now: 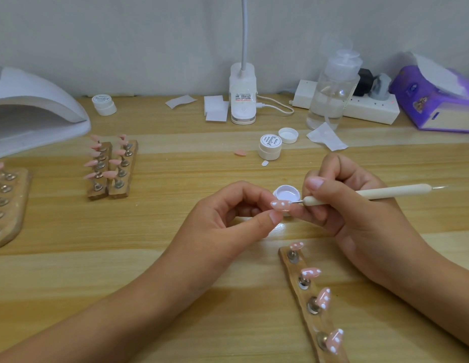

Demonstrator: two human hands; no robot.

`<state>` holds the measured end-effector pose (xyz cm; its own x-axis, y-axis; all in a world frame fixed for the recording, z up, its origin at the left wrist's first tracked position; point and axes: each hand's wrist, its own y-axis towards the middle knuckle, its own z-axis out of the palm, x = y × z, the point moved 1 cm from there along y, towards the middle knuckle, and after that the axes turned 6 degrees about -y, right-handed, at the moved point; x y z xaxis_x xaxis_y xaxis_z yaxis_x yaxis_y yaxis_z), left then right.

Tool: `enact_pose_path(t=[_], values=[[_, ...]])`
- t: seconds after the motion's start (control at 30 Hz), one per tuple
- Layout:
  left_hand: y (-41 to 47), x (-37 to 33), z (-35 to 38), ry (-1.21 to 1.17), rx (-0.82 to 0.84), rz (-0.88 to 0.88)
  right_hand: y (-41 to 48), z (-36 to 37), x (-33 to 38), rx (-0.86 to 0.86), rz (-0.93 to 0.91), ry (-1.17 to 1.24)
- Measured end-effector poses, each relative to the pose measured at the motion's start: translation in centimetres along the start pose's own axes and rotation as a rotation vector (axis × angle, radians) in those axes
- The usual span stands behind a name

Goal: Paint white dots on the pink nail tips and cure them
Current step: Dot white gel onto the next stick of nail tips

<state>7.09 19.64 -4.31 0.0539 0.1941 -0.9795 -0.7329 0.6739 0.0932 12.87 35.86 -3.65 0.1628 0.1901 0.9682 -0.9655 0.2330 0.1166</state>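
Pink nail tip (pixel 280 204) with a few white dots on it, held over the middle of the desk (pixel 175 297). The left hand (pixel 236 213) pinches it between thumb and forefinger, other fingers curled under. The right hand (pixel 354 205) grips the dotting tool (pixel 372 193) like a pen, and its metal point sits right at the tip's right end.

My two cents for this step:

- **Bracing:** the hands look like they touch below the tip, which is good, so lean on that so the point doesn't wobble.
- **Dotting:** come straight down, kiss the surface, lift straight off. Dragging would probably smear the gel.
- **Reloading:** the small open white pot (pixel 286 193) is just behind the tip, so it's a short hop. I'd reload for every dot or two so the sizes match.
- **Grip:** keep that thumb at the edge, since the dots are likely wet.

Toward the near right corner, a wooden strip (pixel 310 320) carries four dotted tips (pixel 310 272). I'd copy their spacing. Two stands of plain pink tips (pixel 110 169) wait on the left side, and the curing lamp (pixel 31 106) sits at the far left corner, so curing is not yet done, I'd guess.
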Motion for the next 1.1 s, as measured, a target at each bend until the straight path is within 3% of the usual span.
enact_pose_path(t=[0.5,0.87,1.1], values=[[0.0,0.1,0.0,0.014,-0.001,0.006,0.1,-0.2,0.0,0.01,-0.011,0.026],[0.0,0.0,0.0,-0.028,-0.016,0.002,-0.2,-1.1,0.0,0.003,-0.24,-0.261],[-0.1,-0.2,0.1,-0.037,-0.002,0.0,-0.3,-0.8,0.1,-0.033,-0.295,-0.211]])
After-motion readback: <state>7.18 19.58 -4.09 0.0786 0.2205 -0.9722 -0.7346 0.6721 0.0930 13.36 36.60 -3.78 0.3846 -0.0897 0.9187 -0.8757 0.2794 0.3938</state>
